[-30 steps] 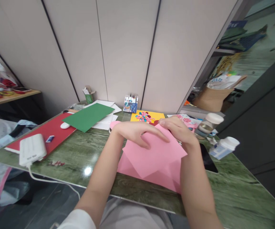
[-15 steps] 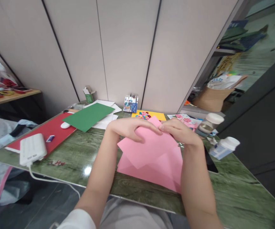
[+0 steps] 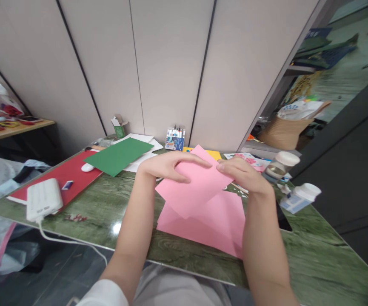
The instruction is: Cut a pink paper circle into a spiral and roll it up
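Observation:
A pink sheet of paper, turned cornerwise, is held up in front of me between both hands. My left hand reaches over its left side, thumb and fingers spread across the near face. At the right edge, my right hand pinches the sheet between thumb and fingers. Beneath it, more pink paper lies on the green tabletop, partly covered by the raised sheet.
Green paper overlaps white sheets and a red sheet on the left, beside a white power bank with a cable. A pen pack stands at the back. Two white-capped bottles and a dark tablet are on the right.
The raised pink sheet has lifted slightly and turned, showing a gap between its right edge and the pink paper below. Both hands keep their hold on it.

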Demonstrator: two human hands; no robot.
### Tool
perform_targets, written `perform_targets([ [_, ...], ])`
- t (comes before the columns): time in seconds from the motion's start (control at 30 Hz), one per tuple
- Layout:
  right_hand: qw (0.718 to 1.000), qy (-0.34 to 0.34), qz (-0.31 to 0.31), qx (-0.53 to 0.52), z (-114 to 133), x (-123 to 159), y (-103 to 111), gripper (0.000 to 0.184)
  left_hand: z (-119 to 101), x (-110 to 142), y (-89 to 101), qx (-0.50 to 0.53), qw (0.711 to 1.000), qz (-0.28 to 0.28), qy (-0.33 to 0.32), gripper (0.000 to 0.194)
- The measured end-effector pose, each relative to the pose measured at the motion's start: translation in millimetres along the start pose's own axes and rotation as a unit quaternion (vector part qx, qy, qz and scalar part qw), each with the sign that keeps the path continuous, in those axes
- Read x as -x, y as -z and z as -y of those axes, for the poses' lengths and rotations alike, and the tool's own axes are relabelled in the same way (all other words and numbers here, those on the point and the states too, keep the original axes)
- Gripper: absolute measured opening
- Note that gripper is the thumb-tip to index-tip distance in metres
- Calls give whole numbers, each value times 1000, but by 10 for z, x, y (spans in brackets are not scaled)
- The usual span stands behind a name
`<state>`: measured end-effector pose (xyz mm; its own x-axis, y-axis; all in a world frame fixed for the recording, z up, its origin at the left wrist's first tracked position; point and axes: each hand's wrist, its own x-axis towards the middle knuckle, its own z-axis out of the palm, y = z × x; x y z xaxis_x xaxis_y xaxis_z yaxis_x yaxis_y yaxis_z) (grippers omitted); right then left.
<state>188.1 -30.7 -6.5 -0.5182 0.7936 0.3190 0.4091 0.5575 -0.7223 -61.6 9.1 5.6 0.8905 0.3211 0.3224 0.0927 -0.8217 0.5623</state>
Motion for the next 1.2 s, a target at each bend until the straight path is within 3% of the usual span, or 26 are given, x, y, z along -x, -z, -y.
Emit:
perform_targets([
  [0.17, 999, 1, -39, -7, 6, -8, 6, 48, -11, 10, -11, 20, 999, -33, 24, 40],
  [0.3, 1000, -6, -24, -14, 0, -11, 29, 53, 7, 35, 2, 14, 994, -94, 50, 37],
  [0.5, 995, 44, -79, 52, 59, 2, 9, 51, 100, 71, 42, 14, 989, -141, 36, 33],
  [0.67, 993, 46, -107, 24, -91, -77, -9, 55, 104, 79, 40, 49, 981, -176, 65, 26],
  [0.77, 996, 31, -82, -13, -278, -197, -34, 68, 115, 42, 11, 67, 960, -251, 101, 24],
  [0.83, 995, -25, -21, 96, -420, -291, -86, 67, 150, 6, -12, 93, 935, -316, 131, 27],
  [0.87, 976, -84, 20, 200, -497, -338, -127, 59, 176, -13, -22, 113, 923, -337, 147, 30],
  [0.9, 935, -155, 74, 310, -577, -383, -180, 51, 205, -30, -29, 138, 913, -347, 164, 34],
  [0.93, 913, -195, 96, 346, -662, -426, -242, 42, 235, -45, -35, 159, 904, -357, 174, 38],
  [1.03, 869, -260, 135, 398, -926, -526, -461, 27, 311, -75, -39, 190, 884, -396, 159, 44],
  [1.2, 829, -304, 174, 437, -1235, -591, -704, 32, 354, -92, -31, 197, 872, -429, 129, 45],
])
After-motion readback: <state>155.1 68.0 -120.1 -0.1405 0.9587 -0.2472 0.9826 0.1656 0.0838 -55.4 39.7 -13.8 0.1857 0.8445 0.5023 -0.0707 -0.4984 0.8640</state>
